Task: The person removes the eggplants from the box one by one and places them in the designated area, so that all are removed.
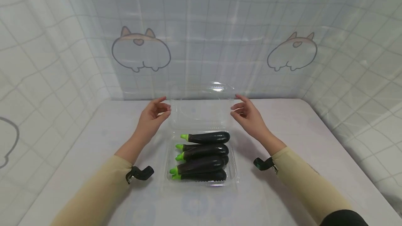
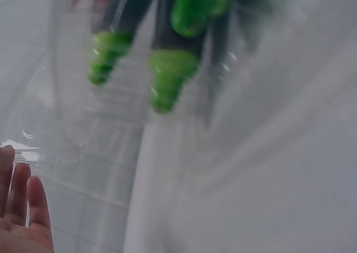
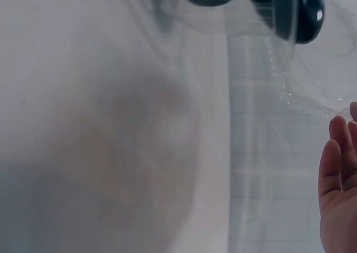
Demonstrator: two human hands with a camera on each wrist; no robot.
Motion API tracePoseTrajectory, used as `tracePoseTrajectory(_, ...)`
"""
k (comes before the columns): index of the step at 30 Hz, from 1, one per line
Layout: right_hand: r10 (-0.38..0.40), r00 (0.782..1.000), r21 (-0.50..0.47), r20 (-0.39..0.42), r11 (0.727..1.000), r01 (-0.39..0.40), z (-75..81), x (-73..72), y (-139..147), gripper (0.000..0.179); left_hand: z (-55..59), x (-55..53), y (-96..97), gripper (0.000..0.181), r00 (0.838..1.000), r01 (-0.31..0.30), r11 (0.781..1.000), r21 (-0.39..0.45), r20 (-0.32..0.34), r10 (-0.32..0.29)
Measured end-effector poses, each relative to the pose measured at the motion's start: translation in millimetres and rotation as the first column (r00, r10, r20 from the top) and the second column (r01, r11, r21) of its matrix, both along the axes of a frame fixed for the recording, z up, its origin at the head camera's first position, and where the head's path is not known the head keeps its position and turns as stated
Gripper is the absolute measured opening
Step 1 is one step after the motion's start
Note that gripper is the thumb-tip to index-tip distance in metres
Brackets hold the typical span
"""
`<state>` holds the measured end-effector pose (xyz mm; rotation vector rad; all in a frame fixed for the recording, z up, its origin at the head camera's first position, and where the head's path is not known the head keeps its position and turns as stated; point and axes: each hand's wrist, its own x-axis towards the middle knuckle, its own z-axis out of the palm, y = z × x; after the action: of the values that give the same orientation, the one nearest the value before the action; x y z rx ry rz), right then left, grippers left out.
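Several glossy dark eggplants (image 1: 205,151) lie crosswise in a clear plastic clamshell tray (image 1: 233,165), set near the middle of the desk (image 1: 270,205). Their green stems all point left and their rounded ends right, an arrangement that probably lets them pack side by side; some overlap, resting partly on others.

The raised lid (image 1: 201,109) meets the tray's far side, where it appears hinged. Both hands seem to steady it evenly: the left hand (image 1: 155,111) pinches its left edge, the right hand (image 1: 246,114) its right edge, fingertips on the rim and palms turned inward. The hold looks light, which suits thin, flexible plastic, and keeps both hands outside the lid's outline, off the eggplants.

In the head view the lid's upper part overlaps the desk's far edge and the tiled-pattern sheet (image 1: 201,44) behind; whether it touches that sheet, I cannot tell. Desk surface stretches left and right of the tray, giving the forearms room, and more lies on the near side. The black wrist cameras (image 1: 139,174) stand apart from the tray walls.
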<state>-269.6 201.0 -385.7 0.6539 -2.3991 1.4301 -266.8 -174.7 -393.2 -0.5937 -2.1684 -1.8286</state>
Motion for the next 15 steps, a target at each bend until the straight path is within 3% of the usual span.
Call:
tracePoseTrajectory(5, 0.002, 0.999, 0.046, 0.050, 0.999, -0.004, -10.9, -11.3, 1, 0.054, -21.6, -16.9, -6.8, 0.056, 0.998, -0.001, 0.994, -0.113, 0.055, 0.008)
tracePoseTrajectory(11, -0.020, 0.989, 0.140, 0.146, 0.990, 0.000, -21.9, -15.6, -2, 0.048, -30.6, -17.1, -11.1, 0.055, 0.991, 0.037, 0.959, -0.281, 0.137, 0.002)
tracePoseTrajectory(15, -0.040, 0.975, 0.180, 0.219, 0.984, 0.000, -25.4, -14.4, -2, 0.049, -35.0, -18.5, -12.4, 0.059, 0.975, 0.096, 0.946, -0.310, 0.220, -0.027)
